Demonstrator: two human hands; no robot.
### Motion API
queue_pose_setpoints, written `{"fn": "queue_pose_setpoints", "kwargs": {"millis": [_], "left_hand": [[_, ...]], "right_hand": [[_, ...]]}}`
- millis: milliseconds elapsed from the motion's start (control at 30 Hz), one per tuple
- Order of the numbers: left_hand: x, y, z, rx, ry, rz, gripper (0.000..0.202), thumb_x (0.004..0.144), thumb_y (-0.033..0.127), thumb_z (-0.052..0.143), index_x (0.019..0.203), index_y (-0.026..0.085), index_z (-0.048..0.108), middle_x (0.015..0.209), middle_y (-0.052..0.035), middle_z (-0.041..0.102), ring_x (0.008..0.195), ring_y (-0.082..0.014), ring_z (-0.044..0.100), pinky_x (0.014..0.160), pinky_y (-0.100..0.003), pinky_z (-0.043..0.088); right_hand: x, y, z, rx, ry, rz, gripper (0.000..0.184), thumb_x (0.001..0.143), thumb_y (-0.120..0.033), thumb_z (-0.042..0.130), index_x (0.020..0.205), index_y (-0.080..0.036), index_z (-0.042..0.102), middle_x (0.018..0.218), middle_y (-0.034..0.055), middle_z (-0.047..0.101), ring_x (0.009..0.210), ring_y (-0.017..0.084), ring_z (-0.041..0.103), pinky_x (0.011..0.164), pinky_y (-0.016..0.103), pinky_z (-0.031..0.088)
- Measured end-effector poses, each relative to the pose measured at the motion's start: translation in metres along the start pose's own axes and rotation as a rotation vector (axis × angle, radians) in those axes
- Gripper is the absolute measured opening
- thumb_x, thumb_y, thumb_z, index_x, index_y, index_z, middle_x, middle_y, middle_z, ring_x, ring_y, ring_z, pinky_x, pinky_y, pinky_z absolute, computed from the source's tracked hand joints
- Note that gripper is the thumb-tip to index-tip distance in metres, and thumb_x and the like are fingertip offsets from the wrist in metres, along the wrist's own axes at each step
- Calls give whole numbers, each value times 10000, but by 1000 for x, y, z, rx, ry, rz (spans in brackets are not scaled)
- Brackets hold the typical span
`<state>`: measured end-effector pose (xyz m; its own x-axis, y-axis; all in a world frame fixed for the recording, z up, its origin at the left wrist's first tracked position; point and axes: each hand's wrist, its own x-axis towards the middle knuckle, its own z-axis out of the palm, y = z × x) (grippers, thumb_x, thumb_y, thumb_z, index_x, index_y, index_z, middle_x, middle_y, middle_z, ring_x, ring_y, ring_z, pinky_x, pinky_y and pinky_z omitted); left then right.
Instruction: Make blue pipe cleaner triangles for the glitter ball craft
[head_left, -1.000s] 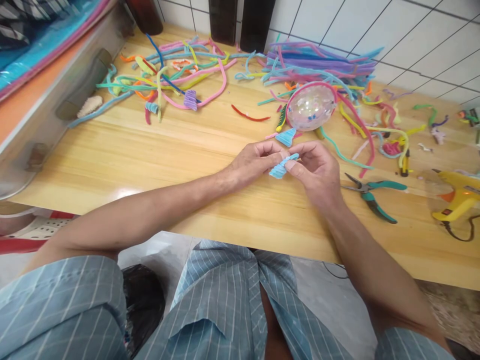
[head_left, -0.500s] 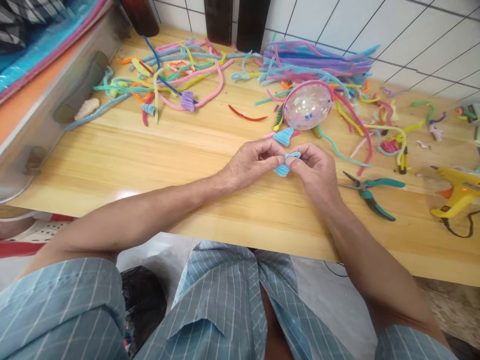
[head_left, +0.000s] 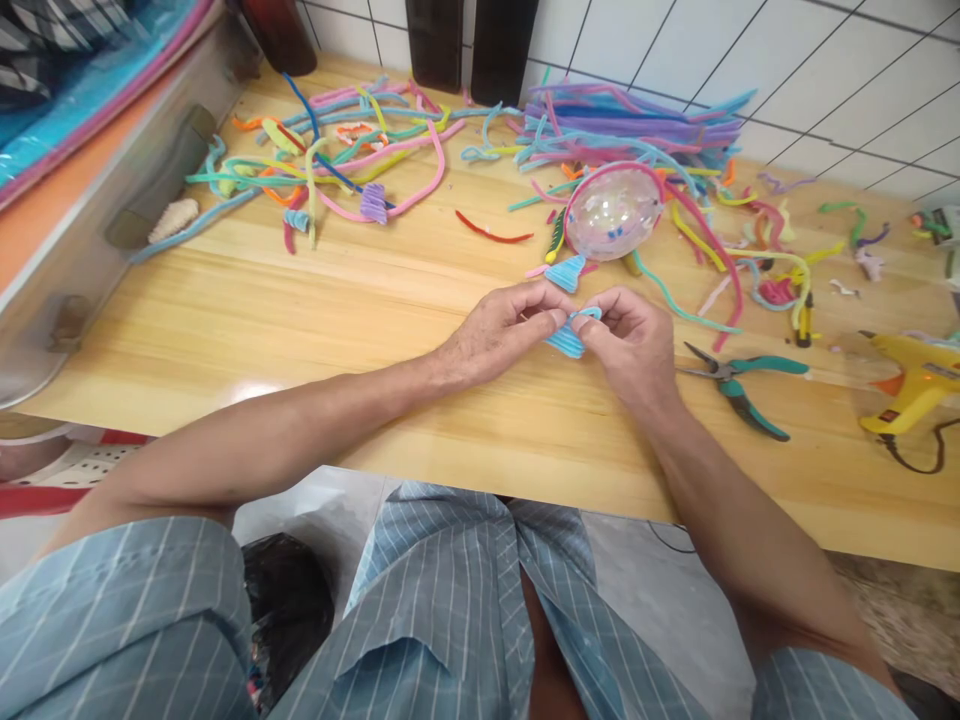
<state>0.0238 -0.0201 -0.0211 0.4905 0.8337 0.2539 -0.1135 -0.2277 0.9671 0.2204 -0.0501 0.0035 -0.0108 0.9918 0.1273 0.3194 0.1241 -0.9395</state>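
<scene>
From my remote seat, I have a clear plastic bin [head_left: 41,325] at the far left, standing on the wooden counter [head_left: 262,310]. Next to it sprawls a tangle of coloured fuzzy stems [head_left: 420,199], with a purple ribbed piece [head_left: 373,203] at its near side. A short red stem [head_left: 493,231] lies apart, further right.

Mid-view, I see the left hand [head_left: 504,325] with its fingers pinched on a light-blue ribbed piece [head_left: 568,342], held low over the counter near its front edge. Just beyond lies a blue fan-shaped piece [head_left: 568,273], close to a clear dome [head_left: 613,212] rimmed in pink. The right hand [head_left: 636,345] grips the same ribbed piece from its side, thumb on top. Behind the dome sits a thick bundle of stems [head_left: 637,125]. Rightward I get teal-handled pliers [head_left: 752,385], handles spread, then a yellow glue gun [head_left: 911,385].
</scene>
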Motion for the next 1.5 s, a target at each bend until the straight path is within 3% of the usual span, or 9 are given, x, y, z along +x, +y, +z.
{"fn": "queue_pose_setpoints", "kwargs": {"millis": [233,500,667,833,1000,1500], "left_hand": [[-3,3,3,65,29,37,285,1038,426,708,1066,177,844,1041,-64,848,950,-180,761,852,-282,559],[-6,9,4,216,76,117,273,1026,422,733,1010,184,865,938,-63,823,827,-158,699,762,-275,516],[0,9,0,-60,22,-85,296,981,461,780,969,168,824,930,-47,805,860,-161,697,812,-285,527],[7,3,-2,-371,-69,-292,478,846,608,912,901,161,753,822,-19,726,761,-134,651,758,-282,519],[8,2,-2,-437,-120,-308,557,737,641,997,866,162,744,775,-14,726,695,-117,635,699,-269,509],[8,7,-9,-370,-202,-337,611,706,661,1013,849,132,744,757,-60,775,677,-153,721,691,-298,599]], "right_hand": [[-1,-2,1,-46,33,9,365,841,-489,881,766,-260,607,685,-26,587,611,141,537,552,296,451],[-2,-4,1,-38,27,0,327,823,-480,847,761,-261,611,686,-24,590,620,142,517,563,299,431],[1,-6,-2,11,-18,0,325,792,-498,863,756,-270,635,682,-15,612,618,154,527,571,312,461],[2,-5,-5,123,-108,-32,315,786,-484,881,764,-257,663,695,-14,642,630,152,550,593,314,497],[1,-6,-7,161,-178,22,340,761,-501,896,759,-250,668,682,-20,630,614,148,539,586,314,486],[2,-12,-11,210,-295,77,483,671,-597,968,729,-229,661,660,-27,605,595,122,484,576,285,450]]}}
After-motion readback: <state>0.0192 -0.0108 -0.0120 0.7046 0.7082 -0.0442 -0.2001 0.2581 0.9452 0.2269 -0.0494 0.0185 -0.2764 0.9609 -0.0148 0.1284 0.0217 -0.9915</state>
